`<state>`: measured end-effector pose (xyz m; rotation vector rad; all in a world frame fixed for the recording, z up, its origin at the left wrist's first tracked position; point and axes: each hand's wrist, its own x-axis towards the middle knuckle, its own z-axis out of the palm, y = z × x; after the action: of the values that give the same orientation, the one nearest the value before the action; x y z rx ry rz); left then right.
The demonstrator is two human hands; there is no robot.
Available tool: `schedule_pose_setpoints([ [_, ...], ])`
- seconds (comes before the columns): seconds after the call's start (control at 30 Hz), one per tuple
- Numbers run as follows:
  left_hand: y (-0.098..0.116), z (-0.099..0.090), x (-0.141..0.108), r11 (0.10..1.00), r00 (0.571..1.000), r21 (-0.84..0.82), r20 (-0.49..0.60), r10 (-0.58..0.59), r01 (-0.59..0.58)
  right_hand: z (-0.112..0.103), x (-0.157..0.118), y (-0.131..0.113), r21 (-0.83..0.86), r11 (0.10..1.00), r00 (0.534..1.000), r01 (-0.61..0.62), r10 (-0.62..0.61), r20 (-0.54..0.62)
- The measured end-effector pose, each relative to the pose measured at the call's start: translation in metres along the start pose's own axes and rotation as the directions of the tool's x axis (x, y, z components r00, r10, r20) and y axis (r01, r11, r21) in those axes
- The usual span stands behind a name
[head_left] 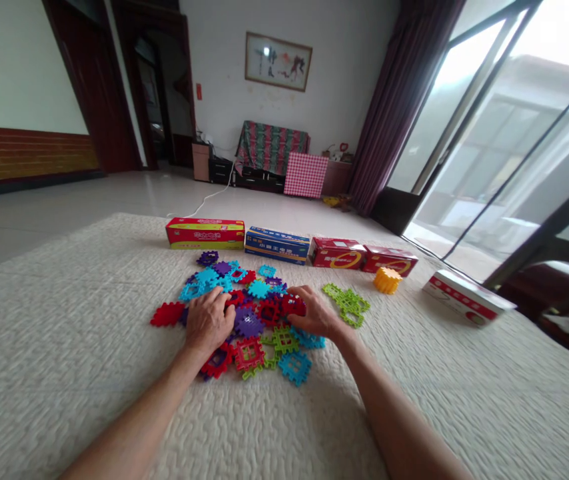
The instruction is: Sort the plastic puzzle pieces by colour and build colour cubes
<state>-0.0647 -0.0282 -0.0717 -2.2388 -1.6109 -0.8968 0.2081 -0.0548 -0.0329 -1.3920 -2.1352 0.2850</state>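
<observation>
A pile of flat plastic pieces with notched edges, in red, purple, blue and green, lies on the quilted cream cover [84, 333]. My left hand [208, 321] rests on the pile's left side, fingers apart, beside a red piece [167, 314]. At the right side, my right hand [310, 311] has its thumb and fingers round a red piece [292, 305]. A purple piece [248, 321] lies between the hands. Nearer to me are a red square frame [249, 353] and a blue one [295, 367]. Joined green pieces [347, 303] lie right of my right hand.
Behind the pile stand a red-and-yellow box [205, 235], a blue box [277, 245] and two red boxes [338, 254]. An orange ridged block [387, 281] and a white-and-red box [468, 298] are at the right.
</observation>
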Motion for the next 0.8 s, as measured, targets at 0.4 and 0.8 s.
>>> schedule_pose_setpoints([
  [0.4, 0.001, -0.001, 0.001, 1.0, 1.0, -0.021, 0.012, -0.011, 0.011, 0.005, -0.001, 0.009, -0.048, 0.997, 0.988, -0.064, 0.056, -0.144],
  [0.8, 0.001, -0.001, 0.0, 1.0, 1.0, -0.022, 0.02, -0.021, 0.022, 0.017, 0.005, -0.042, 0.026, 0.98, 0.979, 0.196, -0.194, -0.054],
])
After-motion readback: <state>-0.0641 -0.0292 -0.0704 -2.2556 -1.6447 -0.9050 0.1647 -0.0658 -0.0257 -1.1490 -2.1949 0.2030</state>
